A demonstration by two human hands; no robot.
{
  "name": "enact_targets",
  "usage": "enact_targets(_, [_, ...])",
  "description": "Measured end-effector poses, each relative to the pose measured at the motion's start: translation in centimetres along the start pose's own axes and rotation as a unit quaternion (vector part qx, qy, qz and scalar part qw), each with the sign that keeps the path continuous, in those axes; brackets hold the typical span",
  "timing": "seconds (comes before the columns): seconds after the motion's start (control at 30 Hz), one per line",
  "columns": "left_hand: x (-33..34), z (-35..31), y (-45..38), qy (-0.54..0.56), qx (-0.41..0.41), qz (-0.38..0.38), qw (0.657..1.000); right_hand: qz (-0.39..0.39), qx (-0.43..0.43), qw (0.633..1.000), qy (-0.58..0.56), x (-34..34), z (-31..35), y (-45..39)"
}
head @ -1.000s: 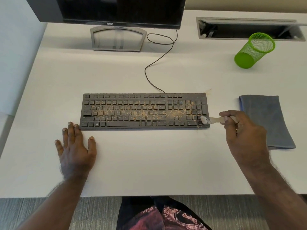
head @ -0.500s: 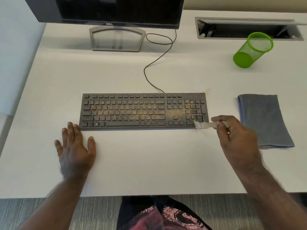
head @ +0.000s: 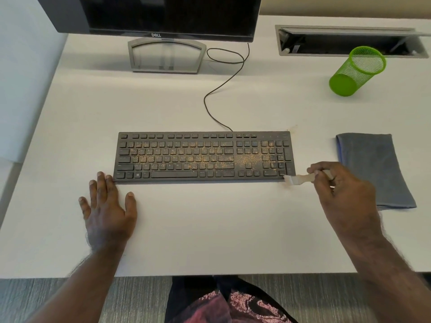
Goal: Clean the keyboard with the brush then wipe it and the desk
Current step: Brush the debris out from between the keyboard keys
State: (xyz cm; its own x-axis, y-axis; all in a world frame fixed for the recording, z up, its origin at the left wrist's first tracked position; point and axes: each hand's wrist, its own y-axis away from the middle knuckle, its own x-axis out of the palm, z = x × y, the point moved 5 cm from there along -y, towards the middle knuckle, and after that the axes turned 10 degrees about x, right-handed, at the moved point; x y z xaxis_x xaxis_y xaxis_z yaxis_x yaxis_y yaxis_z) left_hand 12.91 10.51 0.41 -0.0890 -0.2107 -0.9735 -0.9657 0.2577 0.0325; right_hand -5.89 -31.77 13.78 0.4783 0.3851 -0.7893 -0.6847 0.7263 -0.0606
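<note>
A black keyboard (head: 203, 157) lies across the middle of the white desk (head: 210, 229), dusted with orange-brown crumbs, thickest left of the number pad. My right hand (head: 342, 192) grips a small white brush (head: 297, 178) whose bristles touch the keyboard's front right corner. My left hand (head: 107, 210) rests flat on the desk with fingers spread, fingertips against the keyboard's front left corner. A folded grey cloth (head: 373, 169) lies on the desk to the right of my right hand.
A Dell monitor (head: 168, 17) on its stand (head: 166, 55) is at the back, with the keyboard cable (head: 224, 85) looping toward it. A green mesh pen cup (head: 356, 71) lies tipped at back right, before an open cable tray (head: 349, 40). The desk's front edge is near me.
My right hand swept the brush from the number pad's right edge down to the keyboard's front right corner. The left hand has stayed put.
</note>
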Motion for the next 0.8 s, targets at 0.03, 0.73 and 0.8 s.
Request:
enact_targets(0.03, [0.0, 0.0, 0.0, 0.0, 0.0, 0.001, 1.0, -0.006, 0.005, 1.0, -0.009, -0.2, 0.0, -0.2])
enact_targets(0.73, [0.1, 0.0, 0.0, 0.001, 0.001, 0.001, 1.0, 0.043, -0.085, 0.995, 0.004, 1.5, 2.6, -1.4])
enact_targets(0.8, [0.0, -0.1, 0.0, 0.001, 0.001, 0.001, 1.0, 0.061, -0.111, 0.992, 0.008, 2.0, 2.9, -1.2])
